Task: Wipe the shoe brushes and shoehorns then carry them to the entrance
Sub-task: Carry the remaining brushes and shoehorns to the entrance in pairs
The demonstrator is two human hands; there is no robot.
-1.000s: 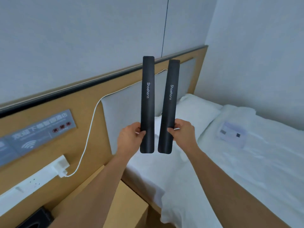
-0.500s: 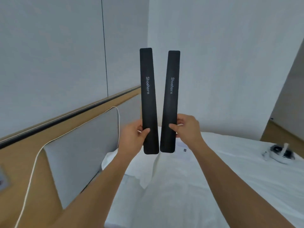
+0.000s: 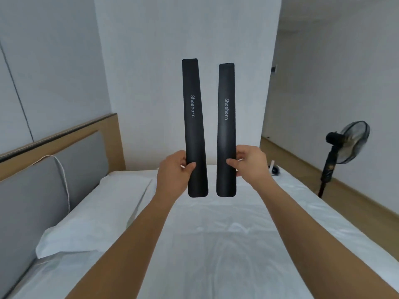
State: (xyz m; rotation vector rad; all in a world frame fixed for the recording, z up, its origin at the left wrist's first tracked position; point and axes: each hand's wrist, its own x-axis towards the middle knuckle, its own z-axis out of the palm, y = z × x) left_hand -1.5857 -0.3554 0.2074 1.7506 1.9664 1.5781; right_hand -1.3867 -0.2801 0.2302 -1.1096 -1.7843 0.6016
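Two long black shoehorns, each printed "Shoehorn", stand upright side by side in front of me above the bed. My left hand [image 3: 175, 173] grips the left shoehorn [image 3: 193, 117] near its lower end. My right hand [image 3: 250, 166] grips the right shoehorn [image 3: 225, 121] at the same height. A narrow gap separates the two shoehorns; they do not touch. No shoe brush is in view.
A bed with white sheets [image 3: 216, 244] lies below my arms, with a pillow [image 3: 92, 221] and a grey padded headboard [image 3: 49, 190] at the left. A black standing fan [image 3: 345, 145] is on the wooden floor at the right. A small white-and-black device [image 3: 274, 169] lies at the bed's far edge.
My view has swung to the right, from the headboard and wall sockets to the far wall and the fan. Both hands keep the shoehorns upright, now slightly further apart.
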